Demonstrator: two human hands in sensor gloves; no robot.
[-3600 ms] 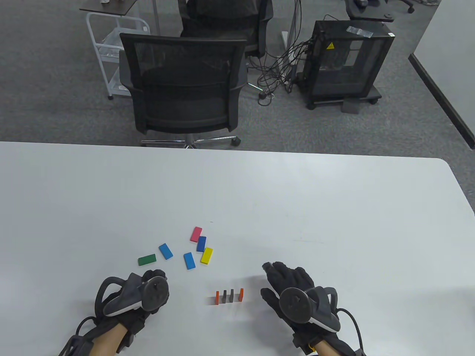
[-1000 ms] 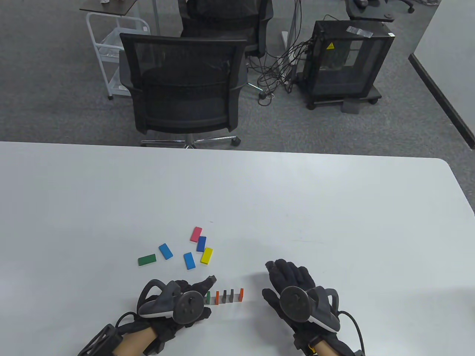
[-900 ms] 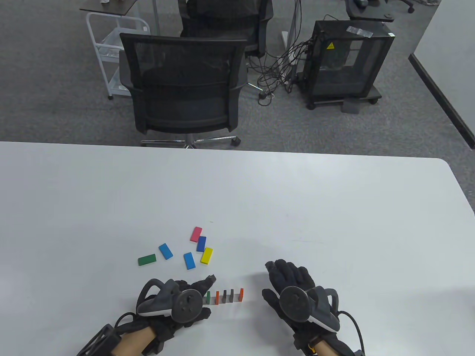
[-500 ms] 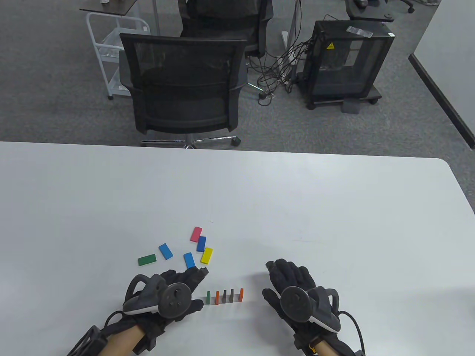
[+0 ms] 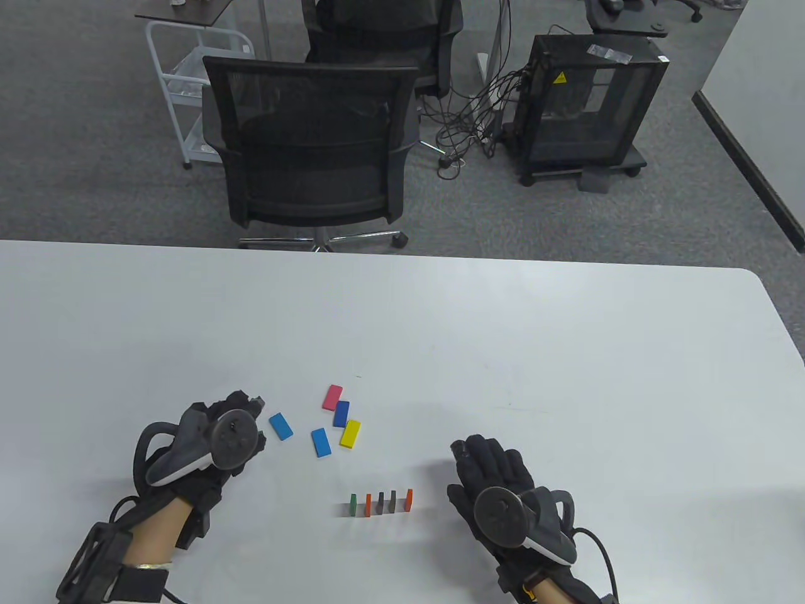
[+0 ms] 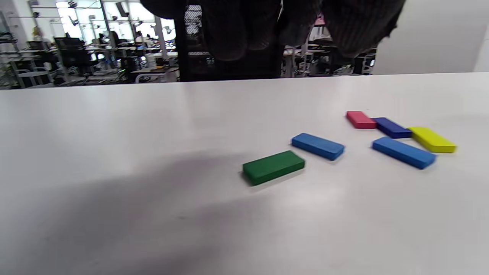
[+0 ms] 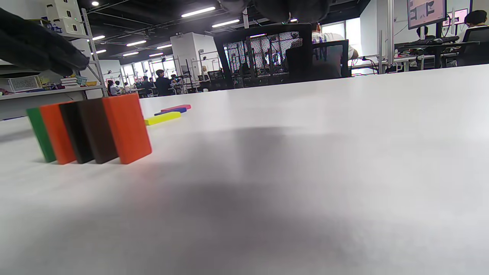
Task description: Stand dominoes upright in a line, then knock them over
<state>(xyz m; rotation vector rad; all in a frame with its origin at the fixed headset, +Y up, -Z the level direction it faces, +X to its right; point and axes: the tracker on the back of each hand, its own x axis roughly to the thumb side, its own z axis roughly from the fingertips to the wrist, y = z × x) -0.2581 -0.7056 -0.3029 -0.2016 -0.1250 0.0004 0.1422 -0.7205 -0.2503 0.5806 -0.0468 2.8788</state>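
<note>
Several dominoes stand upright in a short row (image 5: 381,502) near the front of the white table (image 5: 566,352): green (image 5: 353,503) at the left end, then orange, two dark ones and orange (image 5: 409,497). My right hand (image 5: 481,462) lies flat and open just right of the row, touching nothing. My left hand (image 5: 244,406) hovers further left with loose fingers (image 6: 229,34), holding nothing. It is above a flat green domino (image 6: 273,167), which it hides in the table view. Flat light blue (image 5: 280,426), light blue (image 5: 321,441), pink (image 5: 332,397), dark blue (image 5: 341,413) and yellow (image 5: 350,433) dominoes lie to its right.
A black mesh office chair (image 5: 311,145) stands beyond the table's far edge. A white cart (image 5: 182,82) and a black cabinet (image 5: 588,107) with cables are on the carpet behind it.
My left hand let go of the green domino, now standing at the row's left end. It then moved left and away to above the flat green domino. My right hand stayed still.
</note>
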